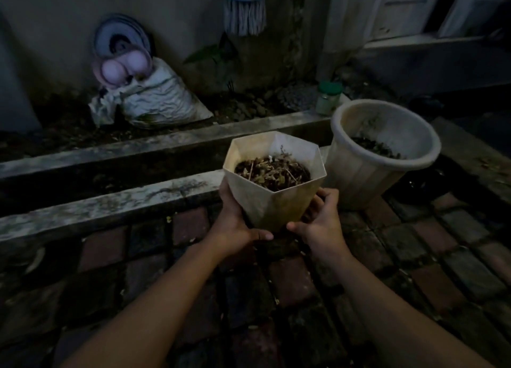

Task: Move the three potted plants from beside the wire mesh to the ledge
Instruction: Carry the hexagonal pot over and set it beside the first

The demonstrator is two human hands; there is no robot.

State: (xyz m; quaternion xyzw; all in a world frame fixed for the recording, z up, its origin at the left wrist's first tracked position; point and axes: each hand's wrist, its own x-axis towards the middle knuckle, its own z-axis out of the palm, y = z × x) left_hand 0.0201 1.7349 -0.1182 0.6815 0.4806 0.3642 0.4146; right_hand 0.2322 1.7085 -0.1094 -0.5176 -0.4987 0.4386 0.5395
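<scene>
A cream faceted pot (272, 202) filled with soil and dry leaves is held above the brick paving, just in front of the near concrete ledge (110, 206). My left hand (235, 224) grips its lower left side and my right hand (318, 224) grips its lower right side, thumbs under the base. A larger round white pot (367, 174) with soil inside stands to the right, at the end of the ledge. No wire mesh is in view.
A dark gutter (124, 174) runs between the near ledge and a second concrete ledge (166, 144). Behind lie a white sack (160, 99), stacked round lids (121, 55), a hanging mop head (244, 8) and a green-lidded jar (329, 98). Brick paving (276, 298) covers the foreground.
</scene>
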